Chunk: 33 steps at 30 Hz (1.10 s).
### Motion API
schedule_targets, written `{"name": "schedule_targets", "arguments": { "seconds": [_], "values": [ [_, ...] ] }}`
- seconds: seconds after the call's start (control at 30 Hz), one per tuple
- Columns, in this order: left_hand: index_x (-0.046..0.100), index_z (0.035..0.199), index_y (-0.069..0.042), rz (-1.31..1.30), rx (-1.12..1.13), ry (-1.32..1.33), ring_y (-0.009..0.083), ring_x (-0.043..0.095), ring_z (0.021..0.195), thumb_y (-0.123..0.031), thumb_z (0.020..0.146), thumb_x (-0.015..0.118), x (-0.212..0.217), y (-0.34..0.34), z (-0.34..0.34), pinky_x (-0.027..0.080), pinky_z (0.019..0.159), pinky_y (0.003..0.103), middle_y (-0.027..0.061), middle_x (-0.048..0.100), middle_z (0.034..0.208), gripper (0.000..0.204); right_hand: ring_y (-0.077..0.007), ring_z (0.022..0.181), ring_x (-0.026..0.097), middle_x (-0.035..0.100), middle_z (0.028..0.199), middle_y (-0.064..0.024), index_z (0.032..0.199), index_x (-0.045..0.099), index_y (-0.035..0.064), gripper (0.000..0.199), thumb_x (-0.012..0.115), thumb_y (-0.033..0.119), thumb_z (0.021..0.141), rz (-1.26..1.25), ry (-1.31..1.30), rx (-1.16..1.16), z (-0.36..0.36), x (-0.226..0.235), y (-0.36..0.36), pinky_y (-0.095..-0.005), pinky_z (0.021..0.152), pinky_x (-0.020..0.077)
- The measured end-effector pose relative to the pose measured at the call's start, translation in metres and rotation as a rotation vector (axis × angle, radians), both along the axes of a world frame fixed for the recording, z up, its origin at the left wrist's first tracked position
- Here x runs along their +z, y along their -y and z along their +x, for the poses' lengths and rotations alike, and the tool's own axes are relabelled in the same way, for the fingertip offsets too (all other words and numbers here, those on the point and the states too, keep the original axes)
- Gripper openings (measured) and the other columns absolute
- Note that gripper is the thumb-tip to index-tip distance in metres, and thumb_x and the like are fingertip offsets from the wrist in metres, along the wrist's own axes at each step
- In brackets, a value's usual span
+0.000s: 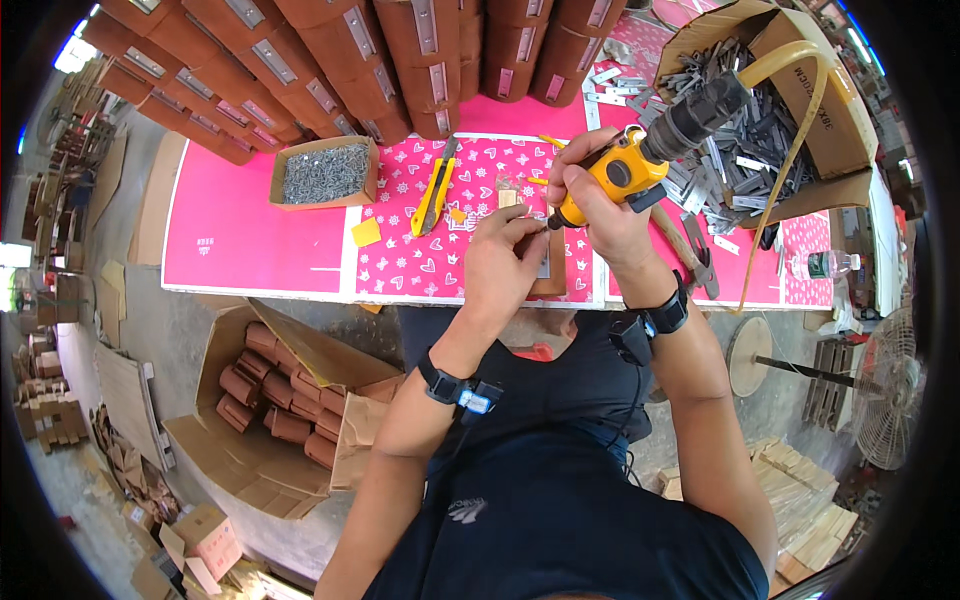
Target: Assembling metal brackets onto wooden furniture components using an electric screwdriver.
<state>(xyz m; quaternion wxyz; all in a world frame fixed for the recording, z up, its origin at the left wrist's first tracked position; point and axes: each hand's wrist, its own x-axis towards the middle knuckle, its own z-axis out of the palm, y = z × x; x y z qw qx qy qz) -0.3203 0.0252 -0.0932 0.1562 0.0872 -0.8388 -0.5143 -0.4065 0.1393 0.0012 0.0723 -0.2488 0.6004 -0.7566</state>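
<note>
My right hand (600, 205) grips a yellow and black pneumatic screwdriver (655, 150) with a yellow air hose (800, 120) arching to the right. Its tip points down at a small brown wooden block (552, 268) on the pink table (250, 230). My left hand (505, 265) rests on that block, its fingertips pinched close to the tool's tip, where a small screw may sit but is too small to tell.
A cardboard tray of screws (325, 172) and a yellow utility knife (433, 192) lie on the table. Stacked brown wooden boxes (380, 60) stand behind. A carton of metal hinges (740, 140) is at right, a hammer (690, 250) beside it. A floor carton holds brown blocks (280, 390).
</note>
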Motion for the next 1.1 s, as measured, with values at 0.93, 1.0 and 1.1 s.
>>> {"name": "schedule_targets", "arguments": {
  "seconds": [0.93, 1.0, 1.1],
  "values": [
    [0.026, 0.145, 0.003, 0.193, -0.238, -0.073, 0.0426, 0.038, 0.133, -0.014, 0.083, 0.064, -0.040, -0.003, 0.012, 0.034, 0.113, 0.048, 0.0273, 0.036, 0.139, 0.075, -0.0094, 0.068, 0.062, 0.064, 0.076, -0.0021, 0.088, 0.062, -0.0011, 0.010, 0.061, -0.007, 0.080, 0.004, -0.027, -0.079, 0.010, -0.020, 0.012, -0.0256, 0.062, 0.0513],
    [0.026, 0.145, 0.003, 0.195, -0.233, -0.071, 0.0428, 0.038, 0.132, -0.014, 0.083, 0.065, -0.032, -0.002, 0.012, 0.034, 0.113, 0.048, 0.0273, 0.036, 0.139, 0.075, -0.0094, 0.068, 0.062, 0.064, 0.076, -0.0022, 0.088, 0.062, -0.0010, 0.010, 0.060, -0.007, 0.080, 0.011, -0.024, -0.088, 0.010, -0.015, 0.013, -0.0256, 0.062, 0.0514],
    [0.026, 0.146, 0.002, 0.206, -0.225, -0.052, 0.0407, 0.037, 0.133, -0.016, 0.083, 0.063, -0.029, -0.001, 0.011, 0.032, 0.114, 0.047, 0.0258, 0.036, 0.139, 0.075, -0.0092, 0.068, 0.062, 0.063, 0.075, -0.0022, 0.086, 0.062, -0.0006, 0.009, 0.060, -0.007, 0.080, -0.014, -0.059, -0.054, 0.005, -0.014, 0.015, -0.0254, 0.063, 0.0513]
  ]
}}
